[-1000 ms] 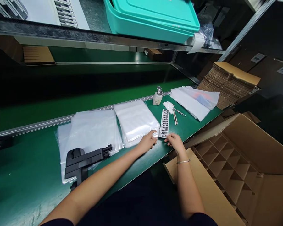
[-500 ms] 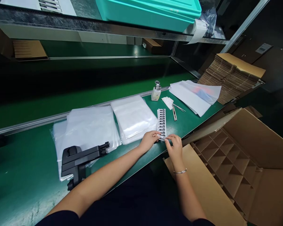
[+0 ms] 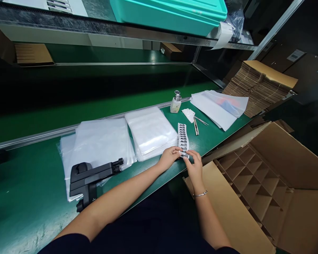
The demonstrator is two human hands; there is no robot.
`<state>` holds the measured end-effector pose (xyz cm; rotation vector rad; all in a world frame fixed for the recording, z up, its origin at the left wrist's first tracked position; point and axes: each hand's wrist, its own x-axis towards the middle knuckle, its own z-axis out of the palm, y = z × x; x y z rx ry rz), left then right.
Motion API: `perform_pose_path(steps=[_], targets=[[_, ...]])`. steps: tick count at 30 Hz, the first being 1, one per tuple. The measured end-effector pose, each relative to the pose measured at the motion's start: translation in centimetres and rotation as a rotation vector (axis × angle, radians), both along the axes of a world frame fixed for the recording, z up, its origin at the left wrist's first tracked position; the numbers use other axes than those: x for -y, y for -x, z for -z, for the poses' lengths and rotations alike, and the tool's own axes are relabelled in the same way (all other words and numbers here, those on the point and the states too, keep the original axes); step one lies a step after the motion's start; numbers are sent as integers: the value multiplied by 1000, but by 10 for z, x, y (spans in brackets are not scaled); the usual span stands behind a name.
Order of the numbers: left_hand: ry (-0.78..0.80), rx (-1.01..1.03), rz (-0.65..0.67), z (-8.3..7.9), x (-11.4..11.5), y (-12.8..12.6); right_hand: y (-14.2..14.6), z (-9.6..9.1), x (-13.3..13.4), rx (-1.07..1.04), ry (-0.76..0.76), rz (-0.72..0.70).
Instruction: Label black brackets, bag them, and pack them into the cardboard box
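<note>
A narrow white label sheet [image 3: 183,135] with a column of dark printed labels lies on the green bench, its near end between my hands. My left hand [image 3: 170,157] pinches the left side of that end. From the right, my right hand [image 3: 194,164] grips the same end with thumb and fingertips. The sheet bends slightly along its length. Left of it lies a stack of clear plastic bags [image 3: 151,132]. Beyond the sheet are a slim cutter [image 3: 195,126], tweezers [image 3: 201,120] and a folded white wipe [image 3: 188,115].
A pump bottle [image 3: 176,102] stands at the back. A black bracket-like device [image 3: 92,180] rests on more plastic bags [image 3: 103,141] at left. An open divided carton [image 3: 254,169] is at lower right, near flattened cardboard [image 3: 257,86]. A teal bin [image 3: 169,16] sits overhead.
The label sheet has gone from lying flat to slightly curved and shifted a little right. My right hand has moved slightly left, and both hands are closer together at the near end.
</note>
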<state>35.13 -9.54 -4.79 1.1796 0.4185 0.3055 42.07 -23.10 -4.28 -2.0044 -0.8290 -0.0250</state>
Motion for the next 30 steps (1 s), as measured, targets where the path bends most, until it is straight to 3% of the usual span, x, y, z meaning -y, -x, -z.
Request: perform_pose_path(steps=[6,11,14,17,19,21,23,25,27,28,30], targets=[[1,4,44,4,-1,2,-3,0,-5,-26,-26,-19],[-20,-8,37,8,-1,-1,3,1,-2,146,59,58],[-44,-35,58,8,3,-4,8,-7,3,293,118,84],[-89,-58,52,-2,7,11,13,-24,9,320,34,127],[-245,-71,55,-17,0,41,14,-34,11,220,-83,155],[-506,-98,81,-37,-22,88,12,-38,9,39,-180,154],[-746,-165,83,-55,-60,149,8,-34,2,-177,-254,117],[-919,-347,-85,-65,-101,215,6,-26,-12,-394,-324,56],[-1015,-565,-202,-62,-132,272,13,-20,-33,-564,-350,-34],[-1007,-629,-192,-57,-140,292,21,-19,-46,-616,-337,-92],[-955,-649,-213,-40,-138,313,47,-22,-72,-640,-252,-254]])
